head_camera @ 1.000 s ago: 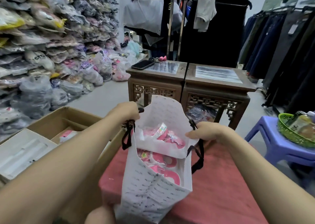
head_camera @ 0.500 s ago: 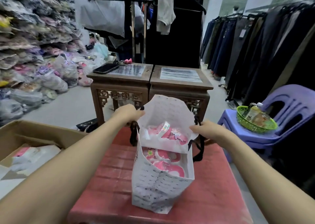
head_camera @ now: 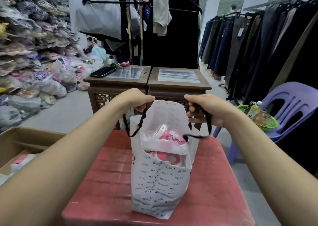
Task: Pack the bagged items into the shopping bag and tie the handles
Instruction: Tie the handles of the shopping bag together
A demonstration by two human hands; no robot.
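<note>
A white paper shopping bag (head_camera: 160, 182) printed with small black words stands upright on a red stool (head_camera: 106, 182). Its mouth gapes, showing pink bagged items (head_camera: 165, 136) stacked inside. My left hand (head_camera: 136, 99) pinches the left black cord handle (head_camera: 136, 127) above the bag's far left corner. My right hand (head_camera: 204, 108) grips the right black cord handle (head_camera: 209, 124) above the far right corner. Both cords hang in loose loops, apart from each other.
Two carved wooden tables (head_camera: 179, 82) stand just behind the stool, with a phone (head_camera: 103, 71) on the left one. A cardboard box (head_camera: 22, 146) sits at left, a purple chair (head_camera: 290, 108) holding a green basket (head_camera: 263, 122) at right. Bagged goods (head_camera: 34, 62) pile up far left.
Both hands have lifted off the bag's rim and drawn the black cord handles upward. The view has swung right and pulled back from the bag.
</note>
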